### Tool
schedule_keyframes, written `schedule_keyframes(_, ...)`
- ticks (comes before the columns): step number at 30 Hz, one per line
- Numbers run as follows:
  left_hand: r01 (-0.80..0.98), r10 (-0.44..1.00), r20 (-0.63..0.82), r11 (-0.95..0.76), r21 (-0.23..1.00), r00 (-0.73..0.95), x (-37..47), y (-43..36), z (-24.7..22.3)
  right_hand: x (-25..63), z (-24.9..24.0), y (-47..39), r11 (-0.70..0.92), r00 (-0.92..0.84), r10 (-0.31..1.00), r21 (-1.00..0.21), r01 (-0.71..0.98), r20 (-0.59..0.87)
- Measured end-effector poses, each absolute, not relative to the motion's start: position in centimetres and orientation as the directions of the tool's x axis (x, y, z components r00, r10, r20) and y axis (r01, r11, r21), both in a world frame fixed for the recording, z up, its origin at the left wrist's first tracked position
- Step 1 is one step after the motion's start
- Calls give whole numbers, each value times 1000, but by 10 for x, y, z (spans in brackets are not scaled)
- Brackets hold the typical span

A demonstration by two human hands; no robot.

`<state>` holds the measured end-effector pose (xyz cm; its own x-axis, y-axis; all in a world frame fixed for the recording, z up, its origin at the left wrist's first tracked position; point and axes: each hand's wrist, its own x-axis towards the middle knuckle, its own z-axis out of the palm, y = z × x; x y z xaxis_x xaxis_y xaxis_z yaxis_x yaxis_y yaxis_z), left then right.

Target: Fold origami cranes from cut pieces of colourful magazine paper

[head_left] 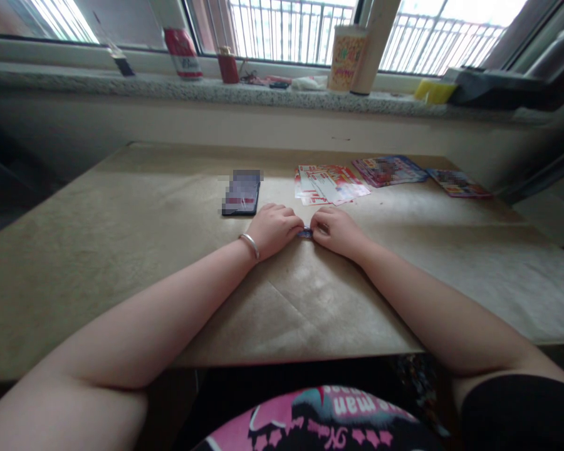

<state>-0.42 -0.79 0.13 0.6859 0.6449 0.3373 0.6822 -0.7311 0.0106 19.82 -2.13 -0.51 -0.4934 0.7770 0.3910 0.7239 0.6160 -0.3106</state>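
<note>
Near the middle of the table, both hands rest with their fingertips on a small bluish piece (pixel 305 232), too small and too covered to name. My left hand (pixel 276 228), with a silver bangle at the wrist, pinches its left end. From the other side, my right hand (pixel 333 230) has thumb and finger curled onto the right end. A dark phone (pixel 242 194), its screen partly blurred, lies just beyond my left hand. Past my right hand, several red and white printed sheets (pixel 326 185) are fanned out on the table.
Colourful printed packets (pixel 388 171) and another packet (pixel 458 183) lie at the table's back right. The beige-covered table (pixel 98 282) meets a wall below a stone sill (pixel 267 94). On the sill stand a red can (pixel 183 53), a patterned cup (pixel 345 59) and a yellow block (pixel 435 92).
</note>
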Motion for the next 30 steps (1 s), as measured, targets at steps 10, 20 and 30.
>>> schedule_keyframes(10,695,687,336,-710,118,644,0,-6,-3,203,-8,-17,583,-444,803,-369,724,398)
schedule_keyframes(20,630,654,368,-750,201,661,-3,0,-10,199,-13,-14,470,-337,867,-379,797,367)
schedule_keyframes(30,646,665,378,-737,197,644,-4,-4,-8,202,-16,-15,495,-366,851,-340,800,377)
